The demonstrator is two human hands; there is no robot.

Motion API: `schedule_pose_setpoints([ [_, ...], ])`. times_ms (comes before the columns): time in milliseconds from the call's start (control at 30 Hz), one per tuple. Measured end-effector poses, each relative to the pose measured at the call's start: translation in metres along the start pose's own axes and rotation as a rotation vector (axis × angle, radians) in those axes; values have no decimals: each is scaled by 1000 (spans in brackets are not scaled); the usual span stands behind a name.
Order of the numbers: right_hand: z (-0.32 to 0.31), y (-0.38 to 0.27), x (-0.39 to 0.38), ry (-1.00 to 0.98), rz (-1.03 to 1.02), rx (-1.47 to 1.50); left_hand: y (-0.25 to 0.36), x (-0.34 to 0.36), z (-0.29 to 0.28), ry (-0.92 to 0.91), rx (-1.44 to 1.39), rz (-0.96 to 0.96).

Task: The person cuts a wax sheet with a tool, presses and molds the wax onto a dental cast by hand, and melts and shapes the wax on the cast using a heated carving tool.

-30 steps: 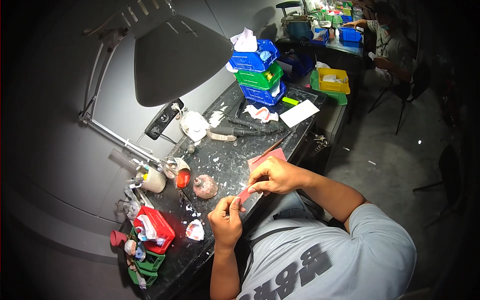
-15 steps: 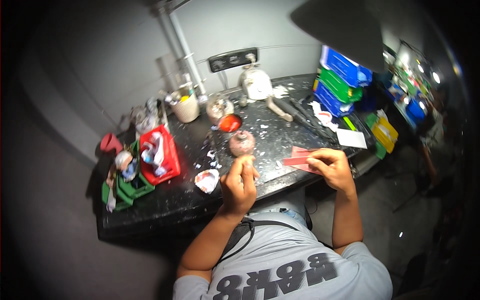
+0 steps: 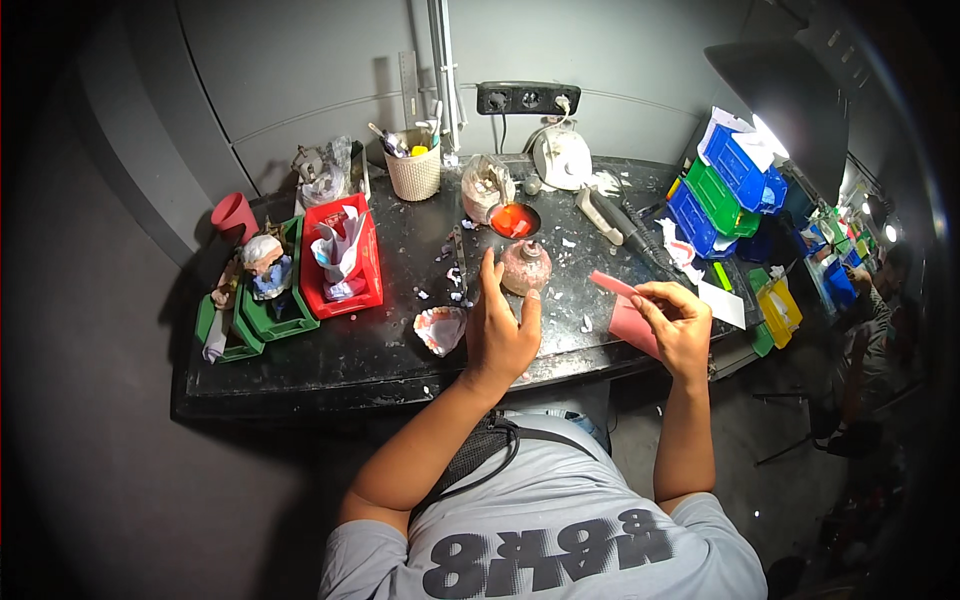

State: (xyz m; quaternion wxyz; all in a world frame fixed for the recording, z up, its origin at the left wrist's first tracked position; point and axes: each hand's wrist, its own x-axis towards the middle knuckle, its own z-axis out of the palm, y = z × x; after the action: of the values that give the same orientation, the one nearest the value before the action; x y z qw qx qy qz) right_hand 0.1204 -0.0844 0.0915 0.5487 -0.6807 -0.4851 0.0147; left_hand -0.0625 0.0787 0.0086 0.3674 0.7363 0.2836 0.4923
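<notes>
Right hand [image 3: 683,325]: pinching strip [image 3: 611,284] right of jar [image 3: 526,268], seemingly by one end to leave the rest free; left hand [image 3: 503,337]: gripping nothing, hovering fingers-apart near jar; sheet [image 3: 630,328]: lying right of jar.

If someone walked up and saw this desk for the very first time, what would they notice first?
Probably the bright red bin toward the left of the black desk, and the stack of blue and green bins at its right end. Near the middle, a small dish of glowing red-orange stuff stands out behind a round pinkish pot. In front, the right hand pinches a pink strip.
</notes>
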Motion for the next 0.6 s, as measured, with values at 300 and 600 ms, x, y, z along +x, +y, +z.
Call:
schedule_pose_setpoints([
  [300,41,4,35,53,-212,-38,3,-2,-1,-19,-19,11],
  [600,69,3,52,3,-285,-38,3,0,-1,-16,51,64],
])
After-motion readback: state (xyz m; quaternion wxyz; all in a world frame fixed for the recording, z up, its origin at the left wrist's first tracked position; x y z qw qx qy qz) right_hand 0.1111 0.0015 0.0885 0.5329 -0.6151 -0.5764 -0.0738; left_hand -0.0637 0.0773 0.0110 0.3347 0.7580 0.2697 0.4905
